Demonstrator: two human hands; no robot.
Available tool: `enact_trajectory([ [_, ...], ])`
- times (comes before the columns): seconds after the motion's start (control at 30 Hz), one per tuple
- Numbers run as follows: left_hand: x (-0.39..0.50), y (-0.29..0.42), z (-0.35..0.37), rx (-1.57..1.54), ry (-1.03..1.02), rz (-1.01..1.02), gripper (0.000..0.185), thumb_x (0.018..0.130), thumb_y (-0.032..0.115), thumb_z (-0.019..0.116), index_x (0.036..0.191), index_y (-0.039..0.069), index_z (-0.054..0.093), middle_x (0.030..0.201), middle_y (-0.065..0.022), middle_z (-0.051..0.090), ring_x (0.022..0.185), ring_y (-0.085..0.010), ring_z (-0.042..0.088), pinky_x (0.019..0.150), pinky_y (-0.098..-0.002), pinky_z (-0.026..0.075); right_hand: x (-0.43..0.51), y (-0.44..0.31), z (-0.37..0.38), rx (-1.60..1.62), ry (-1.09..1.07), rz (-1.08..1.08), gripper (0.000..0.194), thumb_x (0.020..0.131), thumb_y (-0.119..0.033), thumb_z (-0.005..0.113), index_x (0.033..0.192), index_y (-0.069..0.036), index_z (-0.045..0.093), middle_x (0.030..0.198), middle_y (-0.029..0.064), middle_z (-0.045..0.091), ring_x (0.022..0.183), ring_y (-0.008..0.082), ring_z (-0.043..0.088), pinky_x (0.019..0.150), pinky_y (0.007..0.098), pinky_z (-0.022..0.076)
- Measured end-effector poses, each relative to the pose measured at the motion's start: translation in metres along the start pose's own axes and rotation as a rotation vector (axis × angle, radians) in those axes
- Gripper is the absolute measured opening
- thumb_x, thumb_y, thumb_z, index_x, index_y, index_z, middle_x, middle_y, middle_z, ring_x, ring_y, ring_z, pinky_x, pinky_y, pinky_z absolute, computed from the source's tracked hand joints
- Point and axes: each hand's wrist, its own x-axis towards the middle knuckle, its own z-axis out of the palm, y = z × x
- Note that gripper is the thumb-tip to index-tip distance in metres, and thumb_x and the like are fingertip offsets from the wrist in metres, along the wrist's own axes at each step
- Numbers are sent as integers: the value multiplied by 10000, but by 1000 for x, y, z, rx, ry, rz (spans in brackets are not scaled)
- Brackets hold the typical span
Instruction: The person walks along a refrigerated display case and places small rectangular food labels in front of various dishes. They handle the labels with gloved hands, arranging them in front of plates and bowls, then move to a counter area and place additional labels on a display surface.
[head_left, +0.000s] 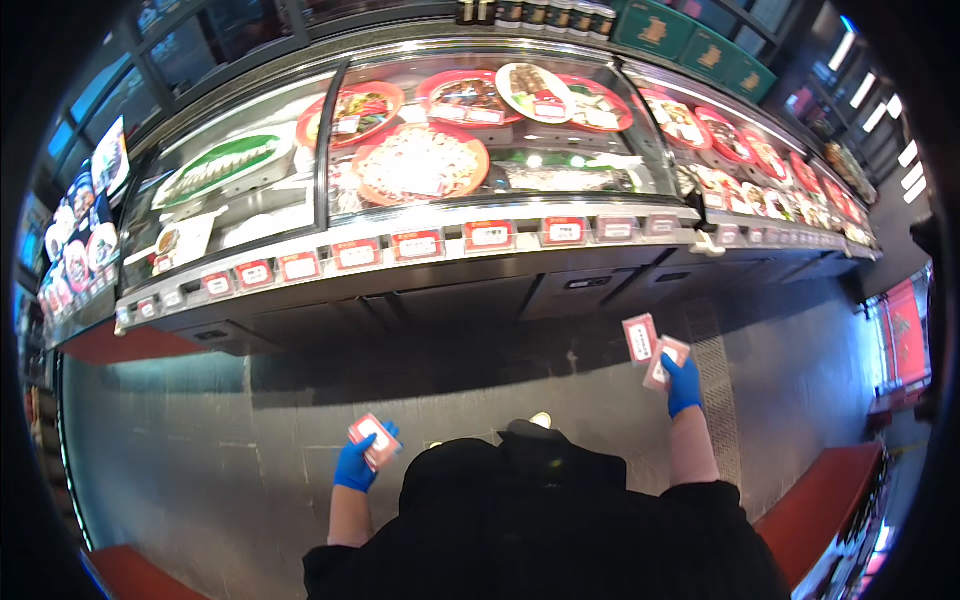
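My left hand (355, 468), in a blue glove, grips a small stack of red-and-white label cards (375, 441), thumb on top. Off to the right, my right hand (683, 388), also blue-gloved, holds a pinkish card (667, 362). A second red-bordered card (640, 338) sticks out beyond it, partly overlapped. Both hands are over the floor, apart from the glass display counter (450, 281) in front of me. Along the counter's front ledge runs a row of similar label cards (418, 244) in clear holders, bearing writing.
Behind the glass are plates of food, among them a large orange-rimmed plate (480, 161) and a long dish with a green liner (225, 161). Green boxes (651, 31) and several jars (559, 15) stand on top. Red-topped surfaces (821, 487) lie behind me. A perforated floor strip (716, 405) runs at right.
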Motion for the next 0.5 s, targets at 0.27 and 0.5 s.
enact_trajectory([
  [0.27, -18, -81, 18, 152, 100, -68, 367, 818, 83, 619, 1153, -14, 504, 1031, -157, 615, 924, -299, 625, 796, -408, 532, 60, -155, -9, -717, -22, -609, 237, 763, -148, 667, 964, -22, 662, 811, 118, 670, 734, 177, 638, 669, 310, 489],
  [0.5, -39, -118, 54, 18, 19, 54, 471, 819, 82, 599, 1246, -23, 431, 1133, -189, 567, 1031, -324, 584, 874, -454, 498, 180, -237, 17, -1251, -137, -785, 298, 758, -230, 647, 1035, -122, 666, 875, 177, 646, 820, 342, 622, 737, 396, 485],
])
